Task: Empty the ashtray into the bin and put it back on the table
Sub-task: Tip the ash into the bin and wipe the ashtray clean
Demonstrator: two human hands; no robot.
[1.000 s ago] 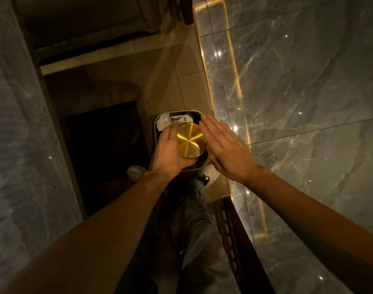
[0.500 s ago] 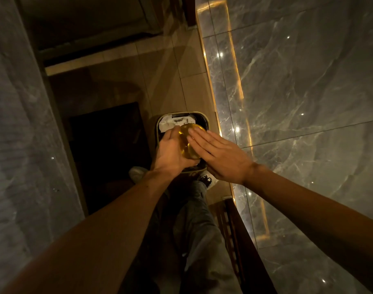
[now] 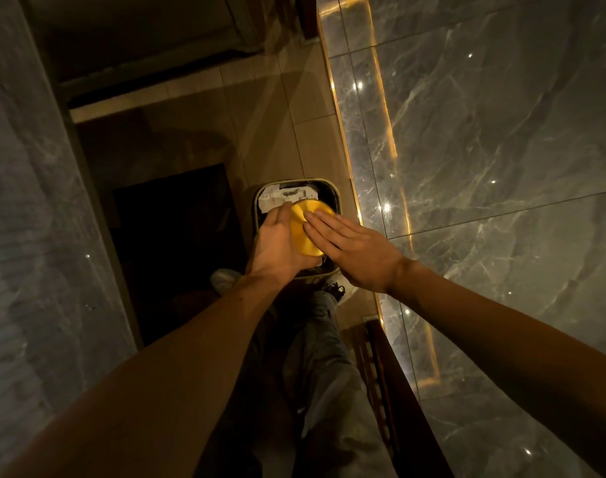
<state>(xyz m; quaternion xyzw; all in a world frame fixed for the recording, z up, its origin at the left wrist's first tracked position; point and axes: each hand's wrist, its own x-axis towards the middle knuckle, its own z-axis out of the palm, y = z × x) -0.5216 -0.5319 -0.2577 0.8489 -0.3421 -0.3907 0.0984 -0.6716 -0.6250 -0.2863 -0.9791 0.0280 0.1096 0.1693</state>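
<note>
A round golden ashtray (image 3: pixel 303 232) is turned bottom-up over the square bin (image 3: pixel 332 193) on the floor. My left hand (image 3: pixel 277 246) grips the ashtray from its left side. My right hand (image 3: pixel 353 251) lies flat, fingers straight and together, with the fingertips on the ashtray's underside. Inside the bin, white paper (image 3: pixel 280 198) shows at the far left; the rest of its inside is dark or hidden by my hands.
A grey marble wall (image 3: pixel 501 167) with a lit golden strip runs along the right. A grey marble surface (image 3: pixel 19 201) rises on the left. A dark mat (image 3: pixel 177 236) lies left of the bin. My legs and shoes stand just behind it.
My right hand has slid left from beside the ashtray onto its underside, flat. The left hand keeps its hold over the bin, and the ashtray's tilt has shifted slightly.
</note>
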